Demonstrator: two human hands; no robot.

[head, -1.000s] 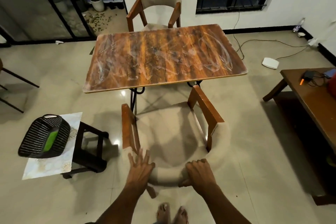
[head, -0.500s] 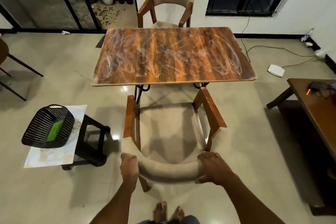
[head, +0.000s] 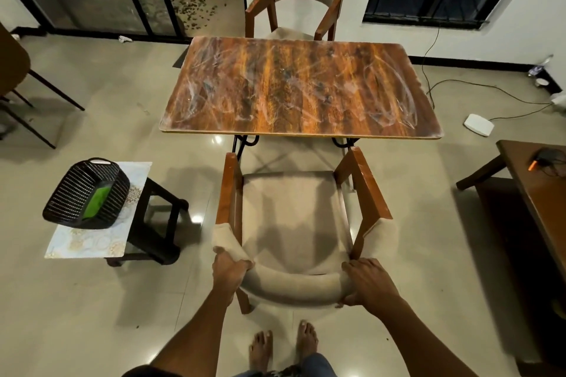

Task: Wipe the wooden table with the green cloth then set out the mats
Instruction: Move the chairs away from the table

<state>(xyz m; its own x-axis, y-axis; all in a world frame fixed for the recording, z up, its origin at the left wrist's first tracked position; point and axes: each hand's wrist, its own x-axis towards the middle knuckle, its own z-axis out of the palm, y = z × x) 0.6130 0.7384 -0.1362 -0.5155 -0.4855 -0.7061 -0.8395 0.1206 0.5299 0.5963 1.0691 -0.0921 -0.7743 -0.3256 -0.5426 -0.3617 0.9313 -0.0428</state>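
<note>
The wooden table (head: 300, 89) stands ahead of me, its top covered in white smears. A beige padded chair (head: 294, 223) with wooden arms sits between me and the table. My left hand (head: 228, 269) grips the left end of its curved backrest and my right hand (head: 366, 281) grips the right end. The green cloth (head: 96, 200) lies inside a black woven basket (head: 87, 193) to my left. The basket rests on a pale patterned mat (head: 88, 237) laid over a dark stool (head: 159, 223).
A second beige chair (head: 301, 3) stands at the table's far side. A dark wooden bench (head: 539, 193) with cables on it is at the right. A white device (head: 478, 124) and cords lie on the tiled floor at far right. A chair's legs show at far left.
My left hand went from open above the backrest to gripping it. Both hands slid outward to the backrest's ends, and the chair now sits square to the table.
</note>
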